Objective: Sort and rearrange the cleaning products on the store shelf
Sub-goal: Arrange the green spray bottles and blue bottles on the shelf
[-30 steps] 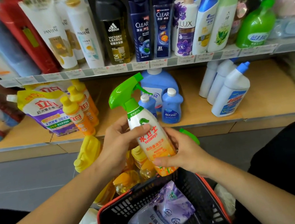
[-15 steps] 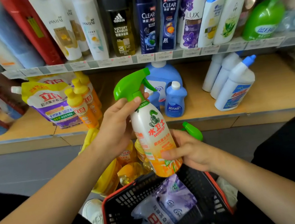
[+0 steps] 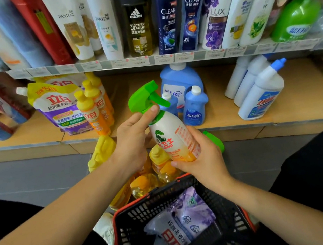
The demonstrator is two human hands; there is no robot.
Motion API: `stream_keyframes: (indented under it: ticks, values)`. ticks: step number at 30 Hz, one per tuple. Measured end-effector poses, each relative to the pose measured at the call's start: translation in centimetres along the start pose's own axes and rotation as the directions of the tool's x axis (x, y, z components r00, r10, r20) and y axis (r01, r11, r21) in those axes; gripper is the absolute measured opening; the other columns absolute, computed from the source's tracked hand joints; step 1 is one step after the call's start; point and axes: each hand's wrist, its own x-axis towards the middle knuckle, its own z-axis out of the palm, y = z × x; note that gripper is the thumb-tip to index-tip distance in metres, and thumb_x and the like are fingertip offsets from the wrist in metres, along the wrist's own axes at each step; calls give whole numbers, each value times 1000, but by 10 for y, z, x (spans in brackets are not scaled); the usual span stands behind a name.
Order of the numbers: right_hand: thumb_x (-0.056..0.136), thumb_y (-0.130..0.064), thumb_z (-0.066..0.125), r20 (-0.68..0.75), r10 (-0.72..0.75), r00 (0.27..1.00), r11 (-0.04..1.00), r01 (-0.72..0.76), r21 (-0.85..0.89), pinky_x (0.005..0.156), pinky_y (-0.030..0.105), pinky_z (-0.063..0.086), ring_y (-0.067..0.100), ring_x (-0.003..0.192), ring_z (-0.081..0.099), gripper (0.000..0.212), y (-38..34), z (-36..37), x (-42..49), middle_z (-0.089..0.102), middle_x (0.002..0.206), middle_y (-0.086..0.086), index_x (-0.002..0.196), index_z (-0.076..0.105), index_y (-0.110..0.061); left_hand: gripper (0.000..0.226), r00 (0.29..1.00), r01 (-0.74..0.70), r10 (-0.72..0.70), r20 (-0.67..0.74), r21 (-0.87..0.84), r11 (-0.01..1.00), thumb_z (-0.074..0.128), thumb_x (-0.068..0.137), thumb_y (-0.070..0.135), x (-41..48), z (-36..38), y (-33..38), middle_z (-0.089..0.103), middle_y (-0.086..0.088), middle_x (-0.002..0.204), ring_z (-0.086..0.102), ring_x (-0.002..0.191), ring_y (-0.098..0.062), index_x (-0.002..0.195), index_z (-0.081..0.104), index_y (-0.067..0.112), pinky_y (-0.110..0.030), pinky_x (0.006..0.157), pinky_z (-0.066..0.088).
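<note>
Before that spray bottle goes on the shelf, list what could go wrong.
1. The spray bottle is tilted, with its green trigger head close in front of the small blue bottles. Pushing it straight in could topple them.
2. The left hand grips the neck right under the trigger, so a tighter squeeze might fire spray.
3. The right hand holds only the lower body, so a slip could drop the bottle toward the basket.

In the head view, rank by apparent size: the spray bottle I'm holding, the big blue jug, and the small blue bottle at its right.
1. spray bottle, largest, though nearness to the camera inflates it.
2. big blue jug, partly hidden.
3. small blue bottle.
</note>
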Motion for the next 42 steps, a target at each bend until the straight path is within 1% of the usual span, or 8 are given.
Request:
stream_keyframes:
  ticks: [7, 12, 15, 22, 26, 32, 38, 42]
  values:
    - [69, -8, 88, 275, 200, 940, 867, -301, 398, 92, 32, 55, 23, 118, 65, 78, -10, -7, 4, 70, 126, 3, 139, 55, -17, 89, 996, -4, 3, 84, 8, 1000, 85, 59, 46, 1, 1, 10, 55, -14, 119, 55, 101, -33, 126, 57, -6, -50, 87, 41]
    - [68, -27, 87, 515, 232, 825, 652, -525, 547, 99, 45, 51, 34, 117, 63, 78, -14, -11, 7, 65, 129, 21, 137, 54, -6, 70, 983, 29, -32, 182, 20, 999, 73, 80, 42, 8, -5, 16, 60, -21, 117, 60, 104, -33, 128, 57, -7, -45, 90, 51]
    - [65, -42, 90, 584, 215, 783, 582, -583, 567, 105, 50, 46, 35, 121, 61, 90, -18, -12, 8, 61, 135, 22, 138, 53, -5, 29, 963, 25, -33, 268, 35, 999, 57, 97, 37, 13, -12, 16, 70, -5, 119, 67, 108, -21, 110, 78, 22, -39, 90, 56]
    - [64, -32, 92, 511, 187, 839, 637, -500, 587, 105, 55, 45, 41, 123, 58, 88, -17, -15, 12, 60, 134, 24, 137, 52, -5, 38, 994, -42, 40, 102, 13, 999, 66, 89, 41, 16, -13, 12, 72, -5, 106, 66, 96, -20, 113, 72, 12, -36, 76, 57]
    - [57, -15, 92, 387, 197, 901, 767, -388, 511, 94, 45, 53, 31, 118, 64, 88, -16, -18, 14, 63, 132, 14, 137, 54, -16, 35, 997, 62, -54, -54, 146, 987, 60, 97, 45, 22, -19, 13, 72, -8, 104, 67, 102, -25, 107, 69, 13, -45, 92, 54]
    - [52, -20, 94, 114, 159, 981, 906, -191, 377, 77, 30, 57, 16, 105, 69, 71, -19, -36, 19, 69, 117, -5, 116, 66, -28, 43, 995, 87, -44, -90, 553, 829, 51, 102, 47, 24, -28, 15, 78, -2, 76, 75, 64, -20, 93, 73, 11, -24, 48, 56]
    - [61, -15, 93, 40, 42, 998, 956, -51, 290, 73, 25, 58, 15, 107, 67, 61, -26, -60, 28, 68, 118, -4, 112, 67, -36, 27, 914, -362, 364, 179, 767, 530, 78, 85, 37, 20, -40, 18, 75, 0, 72, 72, 65, -19, 79, 77, 11, -36, 57, 60]
    - [58, -31, 91, 78, -18, 997, 973, -1, 230, 80, 43, 61, 23, 114, 63, 63, -27, -64, 29, 64, 123, 2, 116, 66, -35, 50, 839, -544, 247, 484, 750, 377, 85, 74, 40, 16, -29, 14, 69, 1, 107, 65, 100, -14, 117, 73, 18, -41, 86, 56]
